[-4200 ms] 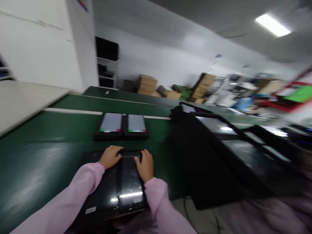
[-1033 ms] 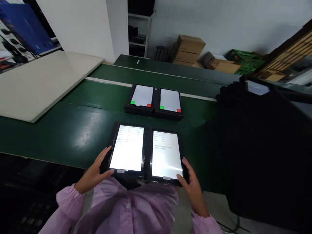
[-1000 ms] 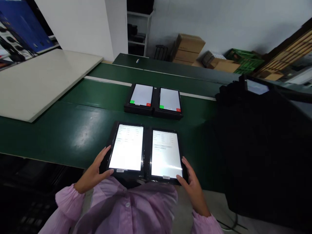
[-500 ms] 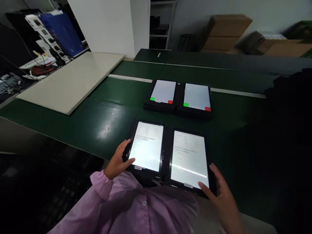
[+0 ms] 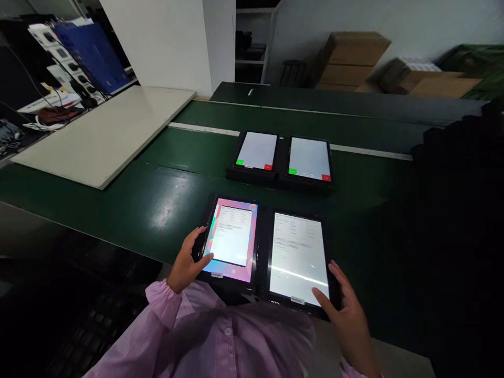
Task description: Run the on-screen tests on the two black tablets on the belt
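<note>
Two tablets lie side by side at the near edge of the green table. My left hand [image 5: 188,263] grips the left side of the left tablet [image 5: 233,239], thumb over the lower left of the screen and fingers along the outer edge. A shrunken white page shows there over a pink and blue background. My right hand [image 5: 348,310] holds the right side of the right tablet [image 5: 297,257], its thumb over the lower right of the lit page. Beyond them, two more tablets, a left one [image 5: 257,149] and a right one [image 5: 309,156], show pale screens with green and red corner blocks.
A pale board [image 5: 106,131] lies on the left of the green table [image 5: 169,194]. Behind it stand a white pillar [image 5: 169,47] and a blue panel [image 5: 92,52] with cables. Cardboard boxes [image 5: 352,55] are stacked at the back. A dark shape [image 5: 460,226] fills the right side.
The left tablet's full-screen white page has shrunk, exposing a coloured background. Both hands keep their hold, and the whole view has shifted slightly.
</note>
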A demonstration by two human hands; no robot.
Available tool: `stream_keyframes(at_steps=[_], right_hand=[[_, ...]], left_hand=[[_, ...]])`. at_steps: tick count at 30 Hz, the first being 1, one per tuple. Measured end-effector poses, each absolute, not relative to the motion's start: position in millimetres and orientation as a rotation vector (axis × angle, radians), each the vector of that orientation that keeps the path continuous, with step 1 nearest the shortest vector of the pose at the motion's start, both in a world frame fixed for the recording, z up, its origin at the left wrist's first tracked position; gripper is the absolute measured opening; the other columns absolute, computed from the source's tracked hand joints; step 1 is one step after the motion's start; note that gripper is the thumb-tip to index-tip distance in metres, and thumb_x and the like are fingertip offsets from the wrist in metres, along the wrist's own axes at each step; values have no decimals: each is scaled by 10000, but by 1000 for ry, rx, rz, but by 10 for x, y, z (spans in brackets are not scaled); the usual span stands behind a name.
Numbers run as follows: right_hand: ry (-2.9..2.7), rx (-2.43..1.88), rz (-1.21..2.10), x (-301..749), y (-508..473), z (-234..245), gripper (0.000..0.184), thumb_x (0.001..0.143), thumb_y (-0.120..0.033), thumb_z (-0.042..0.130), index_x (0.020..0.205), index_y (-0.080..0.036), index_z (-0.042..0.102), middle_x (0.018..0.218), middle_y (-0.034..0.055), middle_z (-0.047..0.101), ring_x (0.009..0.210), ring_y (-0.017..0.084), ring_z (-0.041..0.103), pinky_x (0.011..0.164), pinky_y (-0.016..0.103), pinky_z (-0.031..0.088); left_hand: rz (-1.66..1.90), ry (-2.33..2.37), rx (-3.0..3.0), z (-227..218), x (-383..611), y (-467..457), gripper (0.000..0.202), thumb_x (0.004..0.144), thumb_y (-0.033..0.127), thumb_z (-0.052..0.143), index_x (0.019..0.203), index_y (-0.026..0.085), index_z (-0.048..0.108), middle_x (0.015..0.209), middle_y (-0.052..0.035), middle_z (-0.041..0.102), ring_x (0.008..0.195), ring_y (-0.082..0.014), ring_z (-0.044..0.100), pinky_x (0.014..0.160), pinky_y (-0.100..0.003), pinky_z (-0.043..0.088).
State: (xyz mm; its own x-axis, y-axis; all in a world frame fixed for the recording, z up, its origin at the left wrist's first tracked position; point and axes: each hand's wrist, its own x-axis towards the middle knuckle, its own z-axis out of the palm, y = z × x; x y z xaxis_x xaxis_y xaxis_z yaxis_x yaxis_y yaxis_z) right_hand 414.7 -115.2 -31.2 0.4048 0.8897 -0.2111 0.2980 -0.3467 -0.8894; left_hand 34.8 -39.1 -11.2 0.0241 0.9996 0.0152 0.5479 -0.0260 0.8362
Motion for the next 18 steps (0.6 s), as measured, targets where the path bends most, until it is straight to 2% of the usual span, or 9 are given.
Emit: stream_keyframes(at_steps=[7, 10, 18], right_hand=[[-1056, -1831, 919, 4112, -1136, -239, 765, 803, -616, 667, 1453, -275, 449, 1558, 68, 361, 1417, 348, 328, 1174, 595, 248], [-1064, -1794, 912, 4093, -1126, -228, 755, 819, -588, 669, 1454, -246, 445, 1557, 90, 359, 1418, 334, 334, 1181, 574, 255], [-1091, -1720, 1002, 4151, -1155, -238, 749, 829, -515, 705, 1480, -296, 407, 1597, 71, 281, 1454, 330, 271, 1166, 571, 300]], left_hand=[[903, 1623, 1582, -75, 354, -359, 619, 896, 514, 592, 1431, 244, 435, 1508, -95, 441, 1405, -289, 400, 1207, -494, 309], [913, 1620, 1584, -53, 360, -337, 634, 890, 530, 592, 1432, 238, 437, 1505, -98, 447, 1401, -294, 402, 1207, -503, 306], [931, 1624, 1525, -34, 370, -319, 629, 876, 551, 604, 1415, 254, 473, 1492, -63, 475, 1392, -293, 418, 1211, -503, 300]])
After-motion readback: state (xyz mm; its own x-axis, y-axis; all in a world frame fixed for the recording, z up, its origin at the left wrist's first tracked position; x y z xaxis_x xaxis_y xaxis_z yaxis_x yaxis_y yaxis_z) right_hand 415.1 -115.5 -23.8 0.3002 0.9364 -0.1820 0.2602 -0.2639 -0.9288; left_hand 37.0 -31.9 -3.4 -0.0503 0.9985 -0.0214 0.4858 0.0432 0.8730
